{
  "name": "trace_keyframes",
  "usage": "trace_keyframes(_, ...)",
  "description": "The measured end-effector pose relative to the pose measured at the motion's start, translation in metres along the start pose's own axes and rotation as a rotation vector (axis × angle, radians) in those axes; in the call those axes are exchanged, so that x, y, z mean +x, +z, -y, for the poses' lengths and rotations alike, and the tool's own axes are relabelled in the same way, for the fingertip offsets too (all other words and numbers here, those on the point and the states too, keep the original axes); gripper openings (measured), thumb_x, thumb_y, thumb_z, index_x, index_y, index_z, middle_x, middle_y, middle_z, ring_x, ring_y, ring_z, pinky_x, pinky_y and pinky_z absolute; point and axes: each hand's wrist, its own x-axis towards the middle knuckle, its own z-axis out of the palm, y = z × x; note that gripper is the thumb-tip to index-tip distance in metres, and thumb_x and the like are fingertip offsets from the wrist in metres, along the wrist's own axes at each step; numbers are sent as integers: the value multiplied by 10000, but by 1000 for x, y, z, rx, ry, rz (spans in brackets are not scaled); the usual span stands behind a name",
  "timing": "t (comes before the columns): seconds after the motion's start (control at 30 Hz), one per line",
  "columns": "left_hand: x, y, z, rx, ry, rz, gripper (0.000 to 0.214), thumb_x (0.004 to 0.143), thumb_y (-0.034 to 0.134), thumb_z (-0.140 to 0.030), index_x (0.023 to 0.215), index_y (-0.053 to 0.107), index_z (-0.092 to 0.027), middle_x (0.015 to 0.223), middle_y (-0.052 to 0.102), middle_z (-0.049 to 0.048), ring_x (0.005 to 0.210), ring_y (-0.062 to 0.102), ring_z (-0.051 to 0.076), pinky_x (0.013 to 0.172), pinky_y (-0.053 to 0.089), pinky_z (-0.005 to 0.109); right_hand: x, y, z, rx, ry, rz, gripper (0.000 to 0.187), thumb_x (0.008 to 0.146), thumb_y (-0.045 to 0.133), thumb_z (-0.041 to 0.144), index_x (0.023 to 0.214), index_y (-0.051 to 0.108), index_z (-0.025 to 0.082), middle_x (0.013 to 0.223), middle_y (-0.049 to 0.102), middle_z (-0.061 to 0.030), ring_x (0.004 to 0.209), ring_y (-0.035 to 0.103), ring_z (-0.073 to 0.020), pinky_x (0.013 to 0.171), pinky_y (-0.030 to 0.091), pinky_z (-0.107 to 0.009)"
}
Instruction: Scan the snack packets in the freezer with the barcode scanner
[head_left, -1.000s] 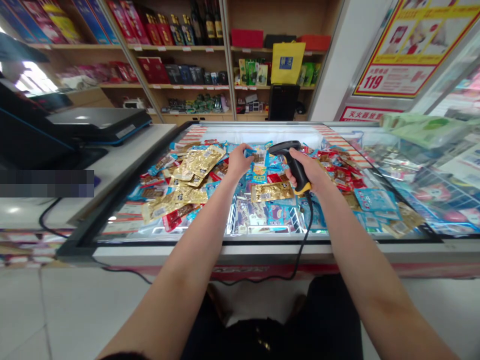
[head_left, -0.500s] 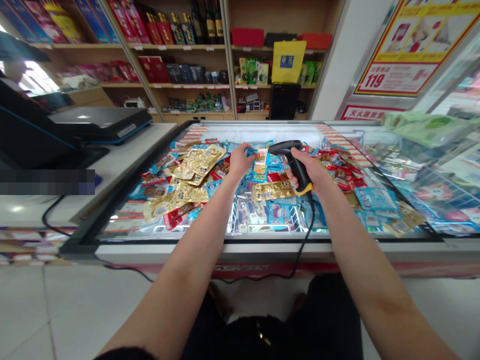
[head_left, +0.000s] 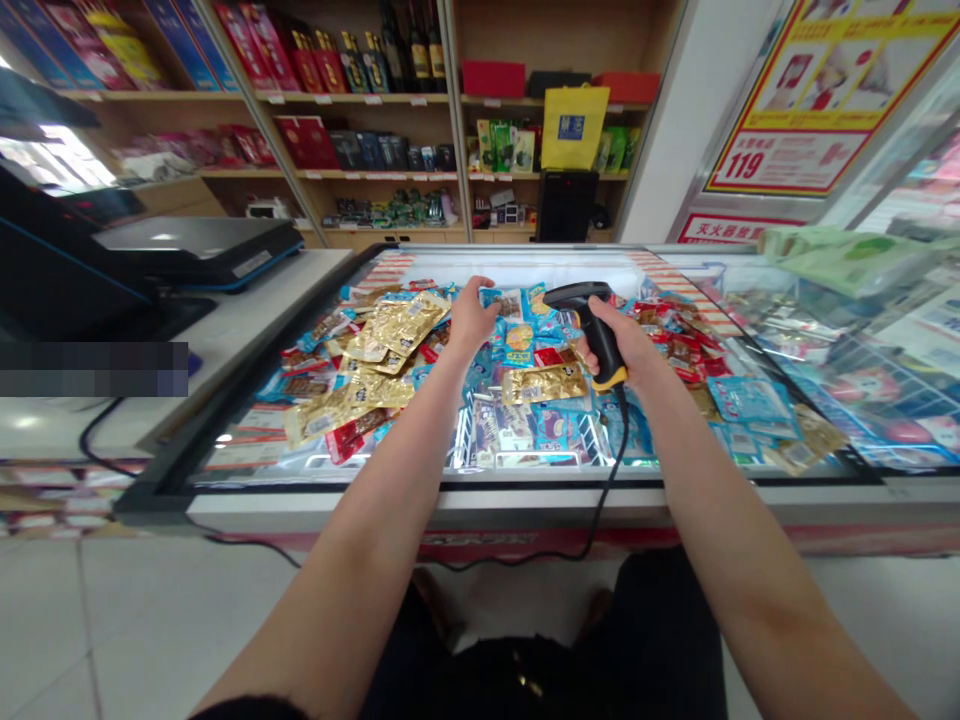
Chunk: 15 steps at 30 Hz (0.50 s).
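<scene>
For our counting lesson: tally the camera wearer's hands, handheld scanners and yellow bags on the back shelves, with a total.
Hands: 2, left hand and right hand
Handheld scanner: 1
Yellow bag: 1
Total: 4

Looks like a shop. Far shelves point(head_left: 180, 96) carry bottles point(head_left: 420, 55), boxed goods point(head_left: 304, 142) and little price labels point(head_left: 373, 100); a scale point(head_left: 199, 248) sits on the left bench point(head_left: 277, 290). Near: glass-topped display chest point(head_left: 525, 500), piled snack packets point(head_left: 390, 325), corded handheld scanner point(head_left: 608, 350).
</scene>
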Motion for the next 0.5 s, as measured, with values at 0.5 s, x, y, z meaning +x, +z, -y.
trace_keyframes(0.5,50,-97,87,428,-378,71,324,697,675,-369,964,719,-191,1060,700,135,1095,597,342,981,432,434,6,-6,-5,-6,-27,2,369,917,525,543,817,550,188,522,592,-21,352,500,-118,328,419,-218)
